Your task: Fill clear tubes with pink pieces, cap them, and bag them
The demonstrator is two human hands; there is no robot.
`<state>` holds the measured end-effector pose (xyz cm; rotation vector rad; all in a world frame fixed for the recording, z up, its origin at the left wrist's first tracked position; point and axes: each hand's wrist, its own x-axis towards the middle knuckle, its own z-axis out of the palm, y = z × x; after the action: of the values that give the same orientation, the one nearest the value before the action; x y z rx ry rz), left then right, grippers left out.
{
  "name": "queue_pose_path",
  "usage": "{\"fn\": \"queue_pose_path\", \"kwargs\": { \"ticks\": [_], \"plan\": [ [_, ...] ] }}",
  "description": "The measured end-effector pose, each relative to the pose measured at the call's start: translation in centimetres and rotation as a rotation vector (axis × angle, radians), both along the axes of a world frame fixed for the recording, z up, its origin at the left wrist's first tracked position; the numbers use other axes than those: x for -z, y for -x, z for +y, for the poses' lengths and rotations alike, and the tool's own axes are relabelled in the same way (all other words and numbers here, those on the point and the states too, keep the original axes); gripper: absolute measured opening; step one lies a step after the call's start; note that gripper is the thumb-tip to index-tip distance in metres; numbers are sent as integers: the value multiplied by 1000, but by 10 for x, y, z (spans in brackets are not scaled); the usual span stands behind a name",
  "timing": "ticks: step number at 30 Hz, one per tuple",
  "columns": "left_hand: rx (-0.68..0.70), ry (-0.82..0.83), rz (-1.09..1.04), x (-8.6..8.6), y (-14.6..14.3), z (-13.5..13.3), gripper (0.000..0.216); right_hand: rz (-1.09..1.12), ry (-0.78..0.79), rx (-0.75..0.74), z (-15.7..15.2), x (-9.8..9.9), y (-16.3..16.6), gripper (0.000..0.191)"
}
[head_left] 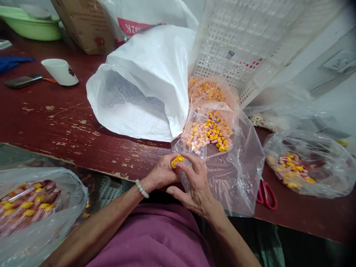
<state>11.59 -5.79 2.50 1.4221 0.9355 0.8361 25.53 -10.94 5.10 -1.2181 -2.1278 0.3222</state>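
Note:
In front of my body, my left hand [163, 172], with a pale bead bracelet at the wrist, is closed around a few small yellow-rimmed caps [177, 161]. Their round openings face up. My right hand [198, 185] meets it from the right, its fingertips at the same caps and its thumb stretched towards the left hand. How many caps are held is partly hidden by the fingers. Just beyond the hands, a clear plastic bag [239, 163] lies on the table with many loose yellow and pink-patterned caps [213, 129] at its mouth.
A large white sack [144, 85] lies open on the worn red table [69, 122], beside a white perforated basket [222, 48]. Red-handled scissors [267, 195] and another bag of caps [311, 163] are at right. A paper cup [59, 72] stands left; filled bags [36, 207] sit below.

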Motion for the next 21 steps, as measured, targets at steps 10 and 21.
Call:
{"fn": "queue_pose_path", "kwargs": {
  "ticks": [10,21],
  "plan": [
    [36,536,-408,-8,7,-6,22,-3,-129,-22,17,25,5,89],
    [-133,541,-441,-7,37,-20,26,61,-110,-120,25,25,37,74]
  ]
}}
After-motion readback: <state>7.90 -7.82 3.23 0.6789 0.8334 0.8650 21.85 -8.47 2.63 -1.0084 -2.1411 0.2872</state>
